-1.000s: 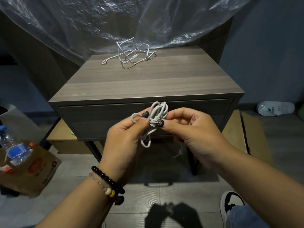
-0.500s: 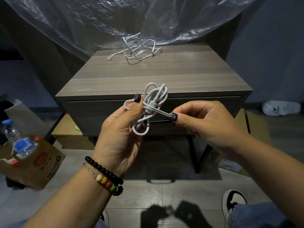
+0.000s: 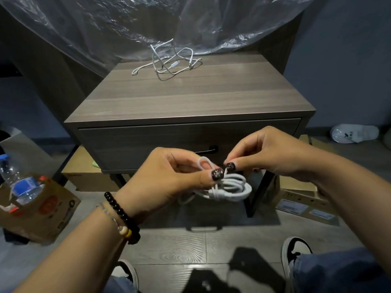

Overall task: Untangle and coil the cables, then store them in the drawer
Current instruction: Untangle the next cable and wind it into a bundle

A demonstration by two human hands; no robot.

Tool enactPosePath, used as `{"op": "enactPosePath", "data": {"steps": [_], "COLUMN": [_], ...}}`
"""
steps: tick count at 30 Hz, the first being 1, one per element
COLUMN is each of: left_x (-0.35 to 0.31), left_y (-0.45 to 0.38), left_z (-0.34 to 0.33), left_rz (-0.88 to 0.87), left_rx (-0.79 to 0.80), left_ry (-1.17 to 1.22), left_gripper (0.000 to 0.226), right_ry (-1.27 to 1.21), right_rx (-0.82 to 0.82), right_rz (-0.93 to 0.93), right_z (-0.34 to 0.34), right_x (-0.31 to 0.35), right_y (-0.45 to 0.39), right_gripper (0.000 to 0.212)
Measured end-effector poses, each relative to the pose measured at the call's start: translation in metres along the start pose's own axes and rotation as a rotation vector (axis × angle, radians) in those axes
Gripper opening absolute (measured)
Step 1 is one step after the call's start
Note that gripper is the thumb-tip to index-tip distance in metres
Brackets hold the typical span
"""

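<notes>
While both hands are working in front of the closed drawer (image 3: 148, 144), the white cable (image 3: 229, 190) is hanging between them as a small bundle of several loops, with a wrap around its middle. The left hand (image 3: 167, 178) is pinching the bundle with curled fingers and thumb, and a small loop is sticking up just above that thumb. The right hand (image 3: 264, 153) is pinching the cable's free end between thumb and forefinger, right beside the left thumb.

The loose end is looking like the weak spot: if it is slipping out of the pinch before it is being tucked, the wrap is likely loosening and the loops are springing apart. The cable is smooth and a bit springy, to judge by its rounded bends, so a light grip is risky.

A second cable (image 3: 171, 60) is lying tangled at the back of the nightstand (image 3: 190, 102), well apart from the hands, touching the plastic sheet (image 3: 127, 28). It is waiting untouched, and its crossing strands are likely snagging if pulled hard.
</notes>
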State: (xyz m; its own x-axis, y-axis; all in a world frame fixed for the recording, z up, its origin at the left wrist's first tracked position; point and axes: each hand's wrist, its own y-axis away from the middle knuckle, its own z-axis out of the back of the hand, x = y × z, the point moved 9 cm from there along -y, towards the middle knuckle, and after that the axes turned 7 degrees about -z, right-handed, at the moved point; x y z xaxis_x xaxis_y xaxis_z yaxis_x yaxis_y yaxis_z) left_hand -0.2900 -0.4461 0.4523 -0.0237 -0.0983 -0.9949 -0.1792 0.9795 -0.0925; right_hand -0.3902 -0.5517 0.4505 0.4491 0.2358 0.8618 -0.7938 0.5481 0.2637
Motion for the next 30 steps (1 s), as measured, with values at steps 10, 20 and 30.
{"op": "enactPosePath", "data": {"steps": [10, 20, 30], "left_x": [0.020, 0.018, 0.023], "left_y": [-0.002, -0.007, -0.008], "left_z": [-0.005, -0.005, -0.002], "left_rz": [0.140, 0.036, 0.025], "left_rx": [0.007, -0.033, -0.052], "left_ry": [-0.349, -0.371, -0.435], "left_gripper": [0.065, 0.021, 0.027], "right_ry": [-0.067, -0.109, 0.166], "right_rx": [-0.075, -0.011, -0.283], "right_rz": [0.102, 0.207, 0.370], "right_z": [0.001, -0.010, 0.000], "right_x": [0.014, 0.025, 0.034], "right_y": [0.008, 0.013, 0.016], "right_gripper": [0.016, 0.017, 0.012]}}
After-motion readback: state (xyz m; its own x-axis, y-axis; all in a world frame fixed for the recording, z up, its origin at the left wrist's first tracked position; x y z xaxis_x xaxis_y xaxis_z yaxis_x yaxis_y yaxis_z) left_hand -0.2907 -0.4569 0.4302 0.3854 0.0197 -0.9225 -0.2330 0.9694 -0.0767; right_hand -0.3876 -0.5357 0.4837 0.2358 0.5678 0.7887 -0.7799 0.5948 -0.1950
